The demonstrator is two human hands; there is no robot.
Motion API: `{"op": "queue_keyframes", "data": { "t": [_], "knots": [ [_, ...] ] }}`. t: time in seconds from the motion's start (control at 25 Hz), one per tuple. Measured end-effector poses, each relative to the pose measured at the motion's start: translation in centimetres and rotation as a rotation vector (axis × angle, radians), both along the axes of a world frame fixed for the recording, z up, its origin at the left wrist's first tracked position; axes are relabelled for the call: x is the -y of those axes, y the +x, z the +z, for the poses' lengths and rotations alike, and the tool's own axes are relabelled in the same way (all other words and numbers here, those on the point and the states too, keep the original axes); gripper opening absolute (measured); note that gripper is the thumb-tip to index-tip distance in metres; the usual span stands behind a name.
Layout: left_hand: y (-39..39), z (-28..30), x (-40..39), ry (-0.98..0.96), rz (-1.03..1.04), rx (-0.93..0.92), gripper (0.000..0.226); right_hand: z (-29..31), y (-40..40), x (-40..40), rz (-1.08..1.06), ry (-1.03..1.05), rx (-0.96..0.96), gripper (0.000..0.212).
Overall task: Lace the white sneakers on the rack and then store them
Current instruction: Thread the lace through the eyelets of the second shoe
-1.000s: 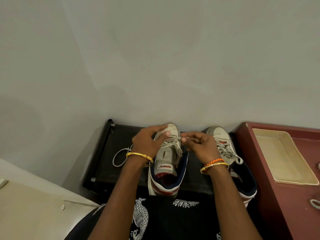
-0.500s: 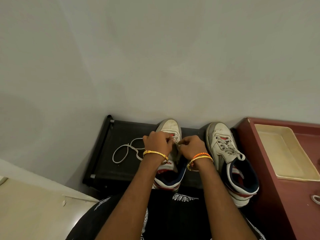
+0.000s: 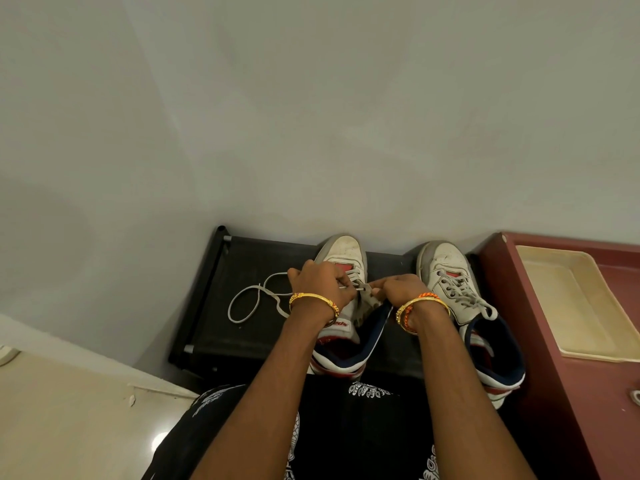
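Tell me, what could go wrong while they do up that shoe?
The loose lace lies in loops on the black rack; pulled through fast, it might knot. The left hand and right hand both work at the left sneaker, and a hard tug could slide it toward the rack's front edge.

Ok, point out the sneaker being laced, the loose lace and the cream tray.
Sneaker being laced (image 3: pixel 343 249), head view, on its white toe cap.
Loose lace (image 3: pixel 242 299), head view, on the loop lying on the black rack.
Cream tray (image 3: pixel 571 306), head view, on its bare floor.
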State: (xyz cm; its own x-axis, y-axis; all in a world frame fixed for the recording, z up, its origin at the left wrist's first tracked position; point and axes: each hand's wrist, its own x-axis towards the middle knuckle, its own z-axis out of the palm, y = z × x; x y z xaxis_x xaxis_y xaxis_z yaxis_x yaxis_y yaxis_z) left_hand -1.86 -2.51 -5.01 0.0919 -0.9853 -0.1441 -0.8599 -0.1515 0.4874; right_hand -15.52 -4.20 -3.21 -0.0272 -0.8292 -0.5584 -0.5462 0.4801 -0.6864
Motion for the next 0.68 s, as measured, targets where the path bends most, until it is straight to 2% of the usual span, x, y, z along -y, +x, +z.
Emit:
{"op": "queue_keyframes", "data": {
  "t": [0.44,0.56,0.68],
  "knots": [
    [-1.0,0.0,0.2,0.018,-0.003,0.070,0.026,-0.5,0.0,0.1,-0.029,0.016,0.046,0.027],
    [-1.2,0.0,0.2,0.012,-0.007,0.048,0.023,-1.3,-0.3,0.2,-0.232,0.168,0.255,0.011],
    [-1.6,0.0,0.3,0.018,-0.016,0.049,0.021,-1.8,-0.7,0.4,-0.318,0.235,0.403,0.011]
  ]
}}
